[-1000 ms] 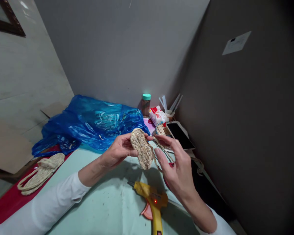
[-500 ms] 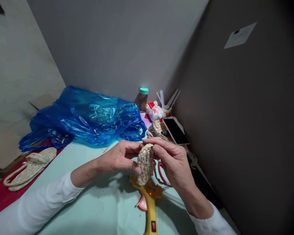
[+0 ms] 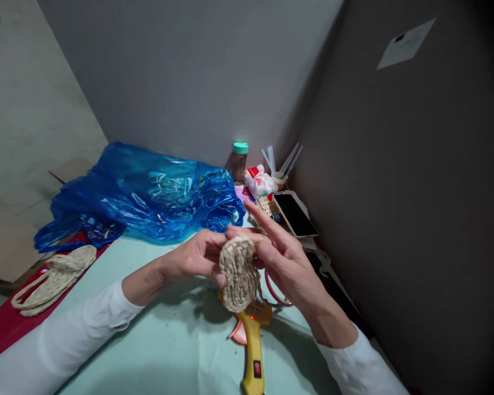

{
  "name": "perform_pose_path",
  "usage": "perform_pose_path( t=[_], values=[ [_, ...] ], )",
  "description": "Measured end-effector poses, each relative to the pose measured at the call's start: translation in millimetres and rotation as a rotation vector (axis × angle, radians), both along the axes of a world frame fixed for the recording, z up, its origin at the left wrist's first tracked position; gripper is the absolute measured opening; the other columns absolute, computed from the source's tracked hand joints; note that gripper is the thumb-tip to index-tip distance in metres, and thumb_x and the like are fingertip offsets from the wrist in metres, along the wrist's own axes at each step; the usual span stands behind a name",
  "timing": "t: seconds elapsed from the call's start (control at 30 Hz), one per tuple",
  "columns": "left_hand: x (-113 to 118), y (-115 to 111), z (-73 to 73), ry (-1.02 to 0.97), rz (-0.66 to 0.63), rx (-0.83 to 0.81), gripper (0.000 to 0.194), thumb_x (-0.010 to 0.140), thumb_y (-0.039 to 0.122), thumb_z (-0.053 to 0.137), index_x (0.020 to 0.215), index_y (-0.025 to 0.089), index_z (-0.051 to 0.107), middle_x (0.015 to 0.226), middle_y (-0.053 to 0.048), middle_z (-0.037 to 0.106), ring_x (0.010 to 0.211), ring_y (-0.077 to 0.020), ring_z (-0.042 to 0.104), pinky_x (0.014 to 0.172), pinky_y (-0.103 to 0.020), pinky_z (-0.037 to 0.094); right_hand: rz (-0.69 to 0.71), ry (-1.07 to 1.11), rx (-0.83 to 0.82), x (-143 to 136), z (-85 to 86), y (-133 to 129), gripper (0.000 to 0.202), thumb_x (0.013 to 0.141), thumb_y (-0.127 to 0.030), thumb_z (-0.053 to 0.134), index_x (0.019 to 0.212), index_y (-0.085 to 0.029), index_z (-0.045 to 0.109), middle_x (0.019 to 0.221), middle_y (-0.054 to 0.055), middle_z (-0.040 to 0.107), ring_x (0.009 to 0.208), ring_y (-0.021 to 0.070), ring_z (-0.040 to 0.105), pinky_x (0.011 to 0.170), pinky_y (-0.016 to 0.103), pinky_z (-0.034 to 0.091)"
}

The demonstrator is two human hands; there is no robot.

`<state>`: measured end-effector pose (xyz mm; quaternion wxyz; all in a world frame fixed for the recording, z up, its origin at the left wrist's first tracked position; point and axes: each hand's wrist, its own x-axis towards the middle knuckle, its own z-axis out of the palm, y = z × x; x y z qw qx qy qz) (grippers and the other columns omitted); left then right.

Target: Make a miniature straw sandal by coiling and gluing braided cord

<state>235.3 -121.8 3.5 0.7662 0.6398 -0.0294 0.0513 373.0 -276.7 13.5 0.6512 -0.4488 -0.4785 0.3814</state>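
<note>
A small oval piece of woven straw [image 3: 237, 280] is held up in front of me, its flat, knotted face toward me. My left hand [image 3: 200, 257] pinches its left edge, thumb in front and fingers behind. On the other side, my right hand [image 3: 286, 260] grips the upper right edge between thumb and fingers, with the index finger stretched out. A thin braided strand hangs at the piece's right side. Just below lies a yellow glue gun [image 3: 253, 351] with a lit red light and an orange trigger; the straw piece partly hides its front.
A blue plastic bag [image 3: 148, 197] fills the back left. Straw braidwork [image 3: 57, 280] lies on red cloth at left. Behind my right hand are red-handled scissors [image 3: 271, 288], a phone [image 3: 294, 214], a small basket [image 3: 265, 206], a green-lidded jar [image 3: 239, 162] and glue sticks [image 3: 288, 159].
The straw piece has turned so its broad face now shows more fully. My right index finger has lifted and straightened away from its top edge. The view has shifted slightly.
</note>
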Motion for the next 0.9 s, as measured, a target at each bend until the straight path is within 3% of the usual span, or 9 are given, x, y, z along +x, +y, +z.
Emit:
perform_pose_path(
  t=[0.07,0.13,0.23,0.3,0.37,0.47,0.63,0.73,0.9],
  values=[
    [-1,3,-2.4,-0.001,-0.001,-0.060,0.053,0.065,0.028,0.090,0.114,0.015,0.075,0.110,-0.015,0.077,0.102,-0.0295,0.073,0.090,-0.038,0.057,0.112,0.058,0.045,2,3.9,0,0.066,0.096,-0.055,0.056,0.155,-0.037,0.033,0.138,0.007,0.061,0.129,0.0268,0.056,0.097,0.043,0.054],
    [-1,4,-5.2,-0.001,-0.023,-0.118,0.058,0.066,0.026,0.089,0.120,0.016,0.072,0.117,-0.016,0.075,0.108,-0.0305,0.072,0.094,-0.040,0.056,0.069,0.028,0.121,3,7.1,-1,0.062,0.098,-0.056,0.052,0.154,-0.034,0.036,0.143,0.007,0.056,0.137,0.0269,0.048,0.107,0.046,0.048],
    [-1,5,-6.2,0.006,-0.078,-0.129,0.057,0.067,0.025,0.088,0.120,0.016,0.071,0.118,-0.016,0.075,0.109,-0.0314,0.071,0.092,-0.040,0.058,-0.259,-0.162,0.205,7,9.7,-3,0.045,0.101,-0.038,0.055,0.145,-0.030,0.050,0.143,0.004,0.056,0.137,0.0226,0.049,0.116,0.042,0.038],
    [-2,6,-0.8,-0.030,-0.050,-0.090,0.057,0.068,0.026,0.088,0.121,0.017,0.071,0.120,-0.015,0.074,0.110,-0.0318,0.071,0.092,-0.041,0.058,-0.480,-0.205,0.237,13,8.9,-2,0.040,0.098,-0.029,0.061,0.137,-0.026,0.056,0.137,0.005,0.061,0.131,0.0211,0.054,0.113,0.039,0.043],
    [-6,5,10.7,-0.101,0.050,0.044,0.056,0.069,0.025,0.087,0.122,0.018,0.071,0.122,-0.014,0.074,0.111,-0.0319,0.070,0.093,-0.041,0.058,-0.603,-0.152,0.238,20,6.4,0,0.034,0.093,-0.026,0.067,0.125,-0.023,0.061,0.121,0.006,0.069,0.118,0.0207,0.063,0.101,0.035,0.052],
    [-15,-1,34.5,-0.248,0.275,0.579,0.050,0.073,0.012,0.080,0.121,0.020,0.072,0.122,-0.012,0.073,0.112,-0.0292,0.068,0.098,-0.039,0.056,-0.664,-0.120,0.232,26,2.5,4,0.021,0.086,-0.025,0.074,0.107,-0.022,0.069,0.095,0.002,0.072,0.090,0.0158,0.069,0.082,0.027,0.057],
    [-29,-18,57.7,-0.581,0.462,1.195,0.056,0.087,0.007,0.059,0.141,0.020,0.055,0.127,-0.013,0.070,0.125,-0.0290,0.060,0.109,-0.044,0.048,-0.611,-0.167,0.210,21,4.7,2,0.010,0.089,-0.023,0.071,0.097,-0.023,0.077,0.089,0.002,0.073,0.080,0.0143,0.067,0.076,0.026,0.055],
    [-31,-22,54.2,-0.608,0.569,1.350,0.060,0.089,0.005,0.055,0.147,0.018,0.045,0.130,-0.015,0.067,0.128,-0.0286,0.058,0.110,-0.046,0.047,-0.553,-0.186,0.195,16,5.8,-2,0.013,0.092,-0.024,0.068,0.101,-0.023,0.077,0.084,0.001,0.070,0.073,0.0122,0.061,0.072,0.025,0.051],
    [-27,-19,44.1,-0.606,0.586,1.356,0.065,0.087,0.006,0.058,0.147,0.015,0.033,0.128,-0.020,0.062,0.123,-0.0293,0.058,0.104,-0.049,0.049,-0.459,-0.130,0.165,11,0.4,-5,0.016,0.099,-0.032,0.060,0.103,-0.023,0.072,0.067,-0.002,0.050,0.058,0.0086,0.042,0.052,0.022,0.034]
  ],
)
